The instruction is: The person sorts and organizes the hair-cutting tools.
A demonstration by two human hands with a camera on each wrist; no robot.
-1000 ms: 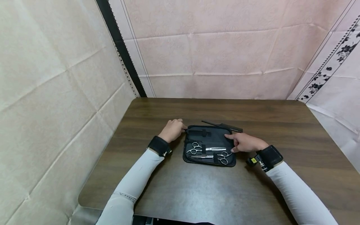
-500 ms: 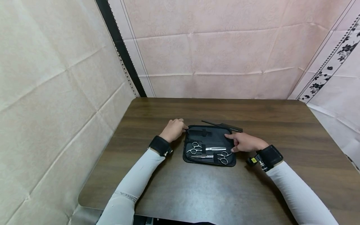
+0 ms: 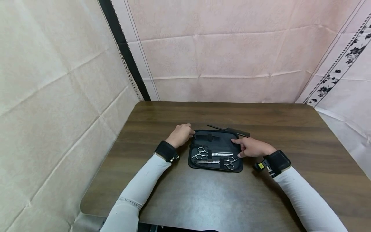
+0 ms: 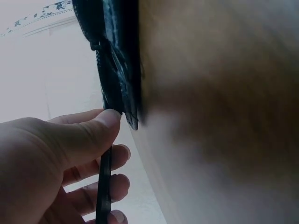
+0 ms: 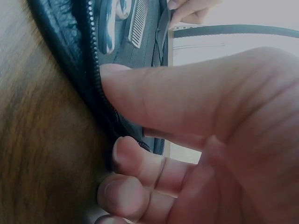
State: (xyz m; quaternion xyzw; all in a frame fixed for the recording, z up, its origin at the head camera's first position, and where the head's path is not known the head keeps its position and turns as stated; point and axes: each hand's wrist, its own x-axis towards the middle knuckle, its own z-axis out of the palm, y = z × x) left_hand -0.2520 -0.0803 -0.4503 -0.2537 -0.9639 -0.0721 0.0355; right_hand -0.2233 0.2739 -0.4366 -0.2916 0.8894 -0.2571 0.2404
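A black zip case lies opened flat on the table. Loops inside it hold thinning shears and, nearer me, a second pair of scissors. At its far left corner my left hand pinches a narrow black strap between thumb and fingers, plainest in the left wrist view. My right hand holds the case's right side: the index finger reaches onto the lining, the thumb presses by the zip, and the other fingers curl at the outer edge. The case's underside is hidden.
A black comb with a thin tail lies just behind the case, partly hidden by it. The wooden table has rounded corners. Pale cloth hangs behind the table and at both sides.
My left hand has shifted slightly to the right along the case's far left corner. My right hand, the scissors and the comb stay essentially in place.
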